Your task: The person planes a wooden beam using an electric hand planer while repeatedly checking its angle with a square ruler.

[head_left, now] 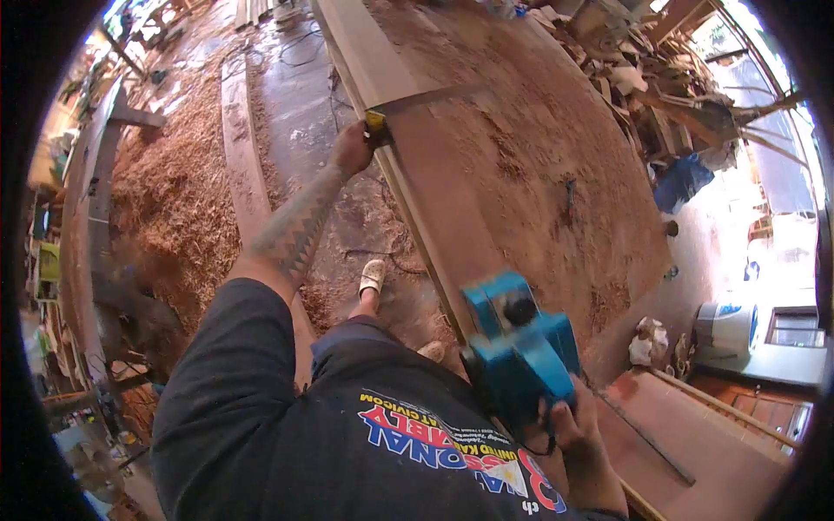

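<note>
My left hand (354, 149) is closed around a small yellow-and-black tool (376, 123) at the edge of a long board (447, 195). A thin dark blade (430, 97) reaches across the board from that tool, so it looks like a try square. At lower right, my right hand (569, 421) is closed at the rear of a blue electric planer (521, 343). The planer sits over the near part of the board, and its grip is partly hidden.
Brown wood shavings (174, 174) cover much of the floor, with a plank (243, 156) lying at left. Right of the board spreads a broad, dusty wooden surface (565, 174). Scrap wood (669, 122) is piled at upper right. A thin rod (647, 430) lies at lower right.
</note>
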Demonstrator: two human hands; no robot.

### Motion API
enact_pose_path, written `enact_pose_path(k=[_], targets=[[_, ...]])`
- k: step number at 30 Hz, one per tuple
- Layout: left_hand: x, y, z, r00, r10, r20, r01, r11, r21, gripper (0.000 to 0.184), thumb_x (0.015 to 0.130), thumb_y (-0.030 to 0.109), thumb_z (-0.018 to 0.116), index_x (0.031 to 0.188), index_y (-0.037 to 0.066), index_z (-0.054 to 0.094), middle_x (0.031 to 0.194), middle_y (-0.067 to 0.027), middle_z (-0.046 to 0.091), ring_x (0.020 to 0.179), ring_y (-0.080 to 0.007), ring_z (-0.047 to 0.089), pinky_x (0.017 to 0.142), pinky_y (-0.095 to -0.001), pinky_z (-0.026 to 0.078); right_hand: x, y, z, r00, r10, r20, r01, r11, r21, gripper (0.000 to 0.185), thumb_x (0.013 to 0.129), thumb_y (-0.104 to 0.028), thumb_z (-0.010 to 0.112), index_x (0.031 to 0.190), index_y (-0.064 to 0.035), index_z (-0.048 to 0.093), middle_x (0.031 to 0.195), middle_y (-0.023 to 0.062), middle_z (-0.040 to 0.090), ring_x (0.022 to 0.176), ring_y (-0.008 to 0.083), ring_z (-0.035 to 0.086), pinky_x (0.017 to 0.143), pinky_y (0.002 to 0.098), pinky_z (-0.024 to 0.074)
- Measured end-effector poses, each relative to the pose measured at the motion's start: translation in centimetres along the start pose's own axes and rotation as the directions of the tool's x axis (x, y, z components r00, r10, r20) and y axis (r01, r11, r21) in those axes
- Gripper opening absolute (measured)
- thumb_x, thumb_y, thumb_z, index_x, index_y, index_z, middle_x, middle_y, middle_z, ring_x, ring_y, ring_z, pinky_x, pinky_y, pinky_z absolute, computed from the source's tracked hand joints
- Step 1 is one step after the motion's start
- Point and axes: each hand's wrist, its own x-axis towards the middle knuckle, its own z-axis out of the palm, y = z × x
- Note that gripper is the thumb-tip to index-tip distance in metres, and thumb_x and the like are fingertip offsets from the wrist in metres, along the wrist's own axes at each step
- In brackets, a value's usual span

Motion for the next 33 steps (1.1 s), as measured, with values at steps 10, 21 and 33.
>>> enact_pose_path(k=[10,21,33], targets=[[-0.1,-0.7,0.8,0.999,-0.049,-0.017,0.050,0.998,0.030,0.031,0.098,0.027,0.073,0.120,0.005,0.072,0.104,-0.0229,0.079,0.100,-0.0432,0.076,0.085,-0.0523,0.059,-2.6,1.5,-0.4,0.999,-0.025,0.039,0.027,0.998,-0.058,0.069,0.100,-0.064,0.068,0.121,0.0009,0.063,0.084,0.0058,0.069,0.074,0.0152,0.066,0.067,0.0319,0.0528],[-2.7,-1.9,-3.0,0.968,-0.151,-0.198,0.147,0.988,-0.038,0.034,0.101,0.030,0.072,0.122,0.003,0.075,0.115,-0.0189,0.080,0.106,-0.0342,0.076,0.091,-0.0429,0.059,24.7,-13.2,10.5,0.982,-0.170,0.078,0.171,0.985,-0.013,0.043,0.108,-0.047,0.063,0.108,-0.0032,0.062,0.075,0.0031,0.062,0.062,0.0127,0.060,0.057,0.0324,0.0492],[-15.9,-15.8,-13.6,0.701,-0.650,-0.292,0.460,0.726,-0.512,0.032,0.107,0.021,0.072,0.128,-0.003,0.068,0.109,-0.0060,0.074,0.099,-0.0147,0.071,0.083,-0.0344,0.059,64.1,-31.1,23.2,0.868,-0.479,0.129,0.485,0.874,-0.021,0.059,0.106,-0.054,0.060,0.091,0.0028,0.068,0.071,0.0102,0.068,0.059,0.0230,0.069,0.059,0.0413,0.0572]])
